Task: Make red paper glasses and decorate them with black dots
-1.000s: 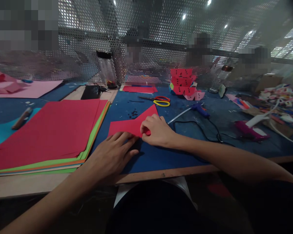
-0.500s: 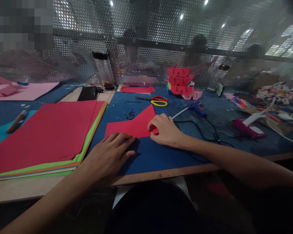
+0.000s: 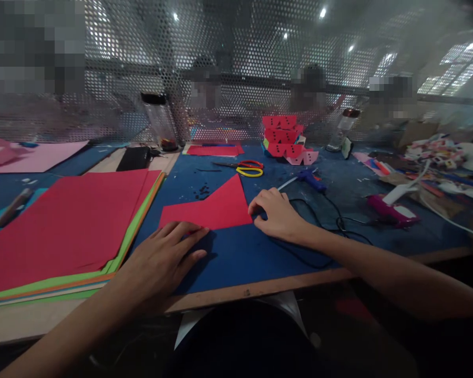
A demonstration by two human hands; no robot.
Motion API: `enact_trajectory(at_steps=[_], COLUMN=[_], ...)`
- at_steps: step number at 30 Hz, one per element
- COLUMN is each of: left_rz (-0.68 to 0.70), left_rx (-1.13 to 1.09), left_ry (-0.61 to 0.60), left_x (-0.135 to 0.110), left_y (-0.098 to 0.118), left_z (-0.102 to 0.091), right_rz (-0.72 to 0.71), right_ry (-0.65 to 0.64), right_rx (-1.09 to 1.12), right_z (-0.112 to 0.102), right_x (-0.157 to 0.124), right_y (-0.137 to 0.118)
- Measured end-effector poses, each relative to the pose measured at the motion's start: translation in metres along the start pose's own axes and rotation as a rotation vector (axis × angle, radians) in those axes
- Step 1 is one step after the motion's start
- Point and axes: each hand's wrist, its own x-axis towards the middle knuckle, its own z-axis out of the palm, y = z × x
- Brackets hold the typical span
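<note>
A folded sheet of red paper lies on the blue table, its pointed corner toward the far side. My left hand rests flat, fingers stretched out over the paper's near left edge. At the right end of the paper, my right hand has its fingers curled, with thumb and fingertips closed at the paper's corner. Just beyond the paper lie scissors with red and yellow handles. A blue glue gun is behind my right hand, its cable running to the right.
A stack of coloured paper, red on top, fills the left. At the back stands a red folded-paper model near a clear bottle. A magenta device and a heap of scraps are on the right.
My right hand has shifted right along the paper to its corner. The red flap seen between its fingers no longer shows there. My left hand stays on the near edge; the view has turned slightly.
</note>
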Motion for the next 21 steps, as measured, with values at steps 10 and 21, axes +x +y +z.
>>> enact_trajectory(at_steps=[10, 21], left_rz=[-0.19, -0.364], left_rx=[-0.152, -0.073], left_ry=[0.124, 0.136], left_x=[0.03, 0.051], left_y=[0.0, 0.002], left_z=[0.0, 0.013], right_rz=[-0.327, -0.362], right_ry=[-0.089, -0.095], right_rx=[0.069, 0.015], right_z=[0.006, 0.005], right_x=[0.002, -0.001], right_y=[-0.009, -0.007])
